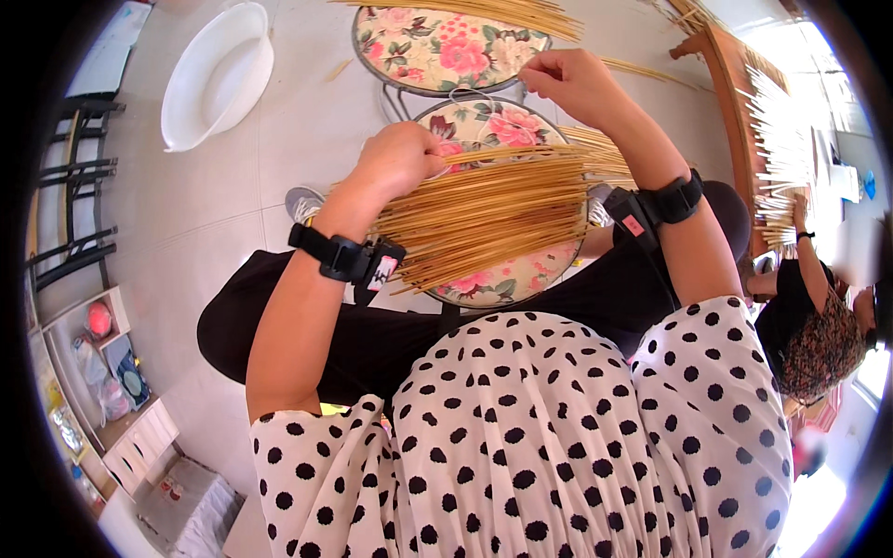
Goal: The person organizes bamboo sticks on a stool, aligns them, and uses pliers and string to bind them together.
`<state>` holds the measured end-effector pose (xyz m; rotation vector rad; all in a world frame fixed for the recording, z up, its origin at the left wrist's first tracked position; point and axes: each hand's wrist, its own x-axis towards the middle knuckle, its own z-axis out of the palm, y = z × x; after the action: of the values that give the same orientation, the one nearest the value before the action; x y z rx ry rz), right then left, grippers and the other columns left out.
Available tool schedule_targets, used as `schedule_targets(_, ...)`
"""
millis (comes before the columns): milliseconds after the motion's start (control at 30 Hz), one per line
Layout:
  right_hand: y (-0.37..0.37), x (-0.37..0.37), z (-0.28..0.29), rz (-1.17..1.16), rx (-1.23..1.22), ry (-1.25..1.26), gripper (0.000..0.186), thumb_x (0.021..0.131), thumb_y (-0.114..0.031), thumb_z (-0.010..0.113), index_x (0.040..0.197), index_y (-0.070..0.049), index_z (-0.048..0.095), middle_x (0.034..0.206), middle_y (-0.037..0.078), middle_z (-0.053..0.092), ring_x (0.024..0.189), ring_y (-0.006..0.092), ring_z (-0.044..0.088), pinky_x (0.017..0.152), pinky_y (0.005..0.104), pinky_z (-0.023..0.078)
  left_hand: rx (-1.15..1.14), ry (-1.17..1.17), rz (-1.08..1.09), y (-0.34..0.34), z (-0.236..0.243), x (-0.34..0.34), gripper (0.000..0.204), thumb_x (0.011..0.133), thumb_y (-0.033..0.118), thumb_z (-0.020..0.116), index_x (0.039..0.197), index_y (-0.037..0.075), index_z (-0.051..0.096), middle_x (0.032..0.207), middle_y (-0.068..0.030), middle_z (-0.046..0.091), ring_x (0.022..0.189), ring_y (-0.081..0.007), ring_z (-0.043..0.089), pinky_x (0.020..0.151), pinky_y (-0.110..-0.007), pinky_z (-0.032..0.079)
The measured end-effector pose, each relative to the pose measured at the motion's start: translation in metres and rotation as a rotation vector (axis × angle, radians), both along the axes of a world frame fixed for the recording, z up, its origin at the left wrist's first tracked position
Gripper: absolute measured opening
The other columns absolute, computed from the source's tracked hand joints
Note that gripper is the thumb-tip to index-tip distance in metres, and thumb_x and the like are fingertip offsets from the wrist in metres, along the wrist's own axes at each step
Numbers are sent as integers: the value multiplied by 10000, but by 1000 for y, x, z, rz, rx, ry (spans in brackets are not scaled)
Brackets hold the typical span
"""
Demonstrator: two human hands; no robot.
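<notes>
Many thin tan sticks (486, 219) lie bundled across a round floral stool top (493, 284) in front of me. My left hand (402, 160) is closed at the bundle's upper left, with a thin white string (445, 173) at its fingertips. My right hand (567, 84) is raised beyond the bundle's upper right, thumb and fingers pinched. A white cord runs near it over the stool, but what the pinch holds is too small to make out. A second floral stool (437, 46) stands behind, with more sticks (521, 19) across its far side.
A white plastic basin (216, 79) is at back left, beside dark stacked furniture (84, 186). A shelf unit (107, 363) is lower left. At right, a wooden bench (721, 112) bears pale sticks (772, 130); another person (819, 335) sits there, an arm stretched toward them.
</notes>
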<state>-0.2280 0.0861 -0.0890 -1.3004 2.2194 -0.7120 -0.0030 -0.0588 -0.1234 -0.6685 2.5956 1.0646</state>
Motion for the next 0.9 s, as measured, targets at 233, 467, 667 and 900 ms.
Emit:
schedule_targets(233, 1, 36, -2, 107, -43, -62, 230, 865, -239, 637, 956, -35, 693, 738, 89, 673, 655, 184, 624, 633, 308, 495, -85, -10, -9, 3, 0, 0, 118, 738, 234, 694, 803, 143, 731, 798, -109, 683, 814, -316, 645, 706, -450, 488)
schedule_targets(467, 3, 56, -11, 200, -85, -70, 190, 840, -201, 639, 919, -35, 686, 770, 127, 679, 698, 265, 658, 658, 352, 518, -136, 48, -28, 6, 10, -1, 130, 775, 159, 678, 857, 67, 718, 787, -146, 670, 750, -322, 636, 693, -399, 499)
schedule_targets(667, 2, 63, -17, 220, -110, -7, 171, 826, -182, 640, 906, -39, 686, 804, 137, 674, 737, 303, 659, 680, 375, 523, -127, 35, 7, 6, 12, 0, 148, 758, 234, 697, 868, 149, 747, 828, -112, 690, 841, -315, 645, 720, -438, 489)
schedule_targets(900, 21, 79, -8, 242, -133, 41, 144, 827, -165, 637, 892, -45, 681, 815, 122, 649, 747, 318, 631, 680, 398, 511, -107, 10, 1, 2, 5, 1, 149, 758, 242, 693, 869, 164, 754, 812, -89, 696, 819, -288, 655, 711, -406, 501)
